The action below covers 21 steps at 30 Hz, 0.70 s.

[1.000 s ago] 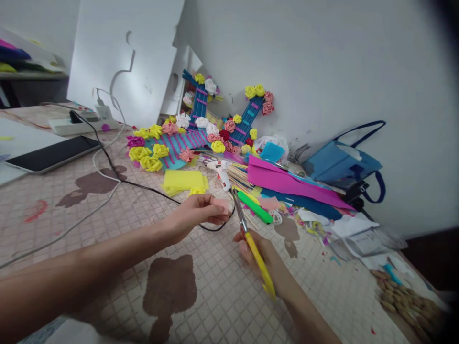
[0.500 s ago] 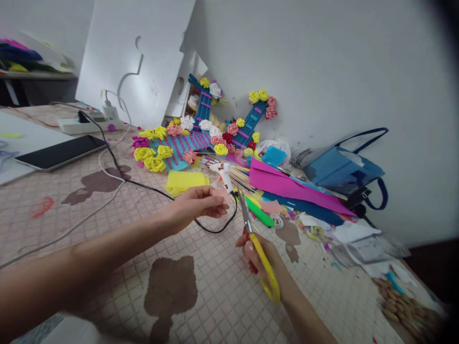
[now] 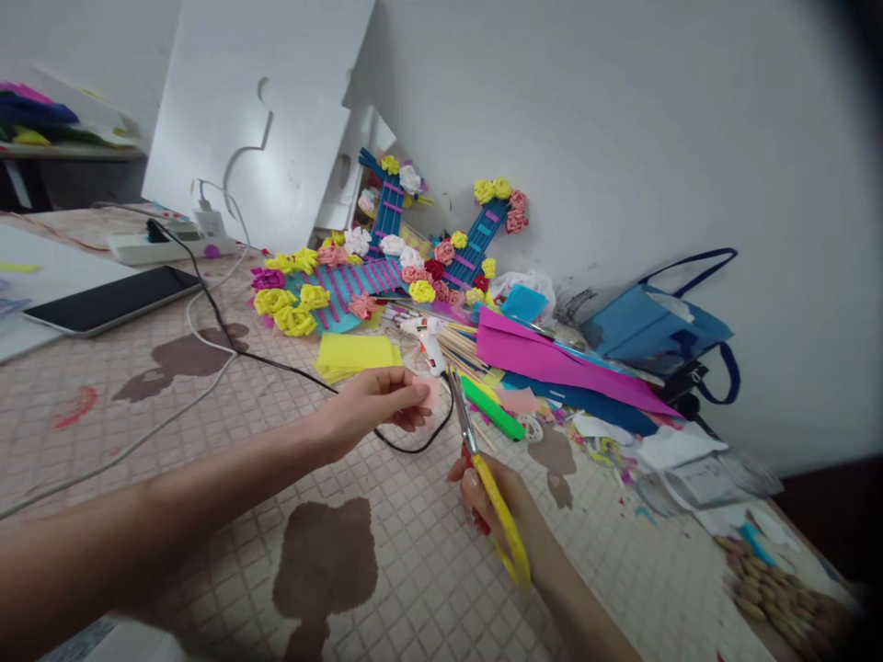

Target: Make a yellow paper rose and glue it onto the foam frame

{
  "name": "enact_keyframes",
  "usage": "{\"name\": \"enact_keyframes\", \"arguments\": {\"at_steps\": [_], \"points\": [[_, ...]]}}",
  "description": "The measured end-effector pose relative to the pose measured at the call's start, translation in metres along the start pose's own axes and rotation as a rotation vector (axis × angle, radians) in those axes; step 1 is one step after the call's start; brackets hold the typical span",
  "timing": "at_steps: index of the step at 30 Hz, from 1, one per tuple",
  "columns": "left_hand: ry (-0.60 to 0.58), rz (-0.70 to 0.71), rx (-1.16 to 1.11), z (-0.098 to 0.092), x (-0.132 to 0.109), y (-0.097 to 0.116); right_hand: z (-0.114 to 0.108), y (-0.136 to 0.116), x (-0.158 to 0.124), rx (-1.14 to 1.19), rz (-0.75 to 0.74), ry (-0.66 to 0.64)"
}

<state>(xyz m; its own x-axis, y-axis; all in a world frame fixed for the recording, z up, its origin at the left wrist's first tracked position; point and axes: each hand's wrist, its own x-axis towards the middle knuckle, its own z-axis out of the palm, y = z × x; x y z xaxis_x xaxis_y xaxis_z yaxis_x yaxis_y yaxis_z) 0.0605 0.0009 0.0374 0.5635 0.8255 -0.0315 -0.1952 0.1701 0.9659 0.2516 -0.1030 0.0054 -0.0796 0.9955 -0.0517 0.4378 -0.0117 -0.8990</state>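
Observation:
A small pale pink piece of paper [image 3: 429, 393] is pinched between the thumb and fingers of my left hand [image 3: 383, 405]. My right hand [image 3: 500, 496] grips scissors [image 3: 501, 510] with yellow and red handles. Their blades point up and away, close together, just right of the pink paper and apart from it. Behind my left hand lie a stack of yellow paper [image 3: 355, 353] and a white glue gun [image 3: 429, 342]. A green cutter-like tool [image 3: 493, 407] rests beyond the scissors.
Ladder-like blue panels with paper flowers [image 3: 345, 287] stand by the wall. Magenta sheets [image 3: 552, 359], wooden sticks and scraps spread rightward toward a blue bag [image 3: 655, 326]. A black cable [image 3: 276, 361] crosses behind my left arm. A tablet [image 3: 114, 299] and power strip [image 3: 158, 244] sit at left.
The scissors and my right hand have shifted slightly left, nearer the pink paper. More of the pink paper shows beyond my left fingertips. The whole view has moved a little.

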Motion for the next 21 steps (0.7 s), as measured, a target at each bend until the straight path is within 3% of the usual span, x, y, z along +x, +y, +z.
{"name": "enact_keyframes", "arguments": {"at_steps": [12,21], "points": [[0.042,0.109,0.053,0.010,-0.009,0.007,0.008,-0.015,-0.001,0.042,0.071,-0.029],[0.073,0.166,0.090,0.010,-0.008,0.004,0.011,-0.024,-0.002,-0.065,0.009,0.014]]}}
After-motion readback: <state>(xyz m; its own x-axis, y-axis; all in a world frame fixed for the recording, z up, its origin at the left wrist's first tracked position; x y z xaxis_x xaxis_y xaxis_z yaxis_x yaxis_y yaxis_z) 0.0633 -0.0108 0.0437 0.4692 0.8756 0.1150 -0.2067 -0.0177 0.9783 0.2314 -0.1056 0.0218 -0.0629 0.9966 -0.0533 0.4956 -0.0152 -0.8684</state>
